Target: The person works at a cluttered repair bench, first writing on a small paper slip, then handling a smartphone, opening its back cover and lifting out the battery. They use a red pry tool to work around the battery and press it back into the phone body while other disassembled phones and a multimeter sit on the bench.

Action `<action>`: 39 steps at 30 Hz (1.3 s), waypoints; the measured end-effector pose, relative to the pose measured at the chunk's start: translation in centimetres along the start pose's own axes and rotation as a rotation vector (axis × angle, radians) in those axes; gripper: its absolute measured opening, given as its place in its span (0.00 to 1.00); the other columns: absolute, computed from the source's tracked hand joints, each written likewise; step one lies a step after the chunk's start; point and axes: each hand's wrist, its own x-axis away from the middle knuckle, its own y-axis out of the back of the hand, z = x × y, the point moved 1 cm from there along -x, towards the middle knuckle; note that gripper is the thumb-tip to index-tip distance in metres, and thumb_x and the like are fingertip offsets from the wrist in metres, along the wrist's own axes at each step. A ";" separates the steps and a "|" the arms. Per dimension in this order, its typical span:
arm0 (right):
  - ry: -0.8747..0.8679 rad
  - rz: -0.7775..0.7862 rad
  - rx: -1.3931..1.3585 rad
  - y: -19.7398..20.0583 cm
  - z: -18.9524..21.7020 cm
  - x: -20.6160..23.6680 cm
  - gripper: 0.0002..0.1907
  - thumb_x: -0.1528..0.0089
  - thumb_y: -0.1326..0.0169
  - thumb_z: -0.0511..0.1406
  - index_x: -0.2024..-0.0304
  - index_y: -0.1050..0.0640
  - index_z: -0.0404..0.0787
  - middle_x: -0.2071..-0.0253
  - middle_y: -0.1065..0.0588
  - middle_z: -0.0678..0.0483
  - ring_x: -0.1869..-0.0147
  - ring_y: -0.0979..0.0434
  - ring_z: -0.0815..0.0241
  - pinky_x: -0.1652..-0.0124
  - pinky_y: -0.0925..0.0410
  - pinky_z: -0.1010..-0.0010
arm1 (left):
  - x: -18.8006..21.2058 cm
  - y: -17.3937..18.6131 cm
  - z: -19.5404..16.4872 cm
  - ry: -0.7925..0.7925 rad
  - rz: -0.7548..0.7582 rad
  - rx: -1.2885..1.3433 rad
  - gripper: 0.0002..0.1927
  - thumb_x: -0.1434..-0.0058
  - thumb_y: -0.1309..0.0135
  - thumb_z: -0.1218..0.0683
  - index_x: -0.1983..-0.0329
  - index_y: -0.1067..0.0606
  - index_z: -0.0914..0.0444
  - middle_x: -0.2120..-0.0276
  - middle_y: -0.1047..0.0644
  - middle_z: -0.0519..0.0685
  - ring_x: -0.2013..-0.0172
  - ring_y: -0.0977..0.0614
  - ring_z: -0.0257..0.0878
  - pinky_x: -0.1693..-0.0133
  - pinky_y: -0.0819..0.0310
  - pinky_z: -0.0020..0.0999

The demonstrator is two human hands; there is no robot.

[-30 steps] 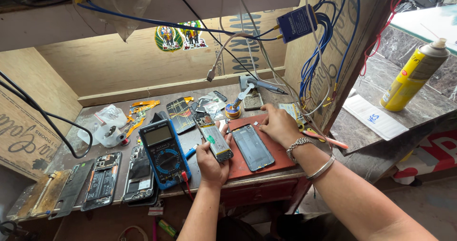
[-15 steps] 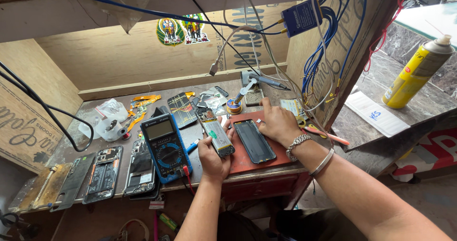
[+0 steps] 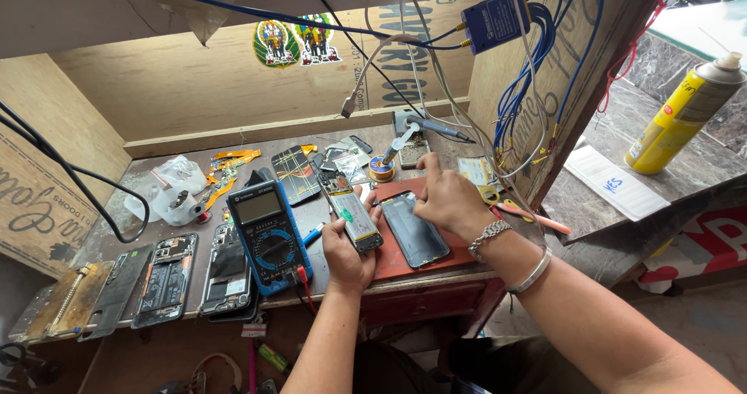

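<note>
Holds an opened phone (image 3: 354, 217) in the left hand (image 3: 346, 246), grip wrapped round its lower end, back cover off and battery and board facing up, tilted just above the near-left edge of the red mat (image 3: 389, 263). Sets the right hand (image 3: 443, 199) at the top end of a dark phone (image 3: 416, 231) lying flat on that mat, fingers curled down to its edge; cannot tell whether that grip pinches anything small or merely touches. Looks, as a judgement, like mid-work: opening done on the held phone, nothing yet closed up, the dark phone apart beside it. Shows a blue multimeter (image 3: 268, 234) just left of the left hand on the counter (image 3: 148, 231), and further left two more opened phones (image 3: 167, 279) in a row. As for containers, finds only a clear plastic bag (image 3: 167, 192) at the back left, with small dark parts inside, too small to tell apart. Leaves a solder spool (image 3: 381, 168) behind the mat.
</note>
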 end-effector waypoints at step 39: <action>-0.060 -0.077 -0.126 0.4 -6.4 0.1 0.08 0.46 0.38 0.31 0.65 0.22 0.36 0.70 0.19 0.46 0.64 0.16 0.51 0.62 0.26 0.64 | 0.1 0.2 0.4 0.027 -0.008 -0.001 0.38 0.40 0.69 0.50 0.24 0.47 0.64 0.27 0.41 0.59 0.29 0.36 0.57 0.31 0.41 0.51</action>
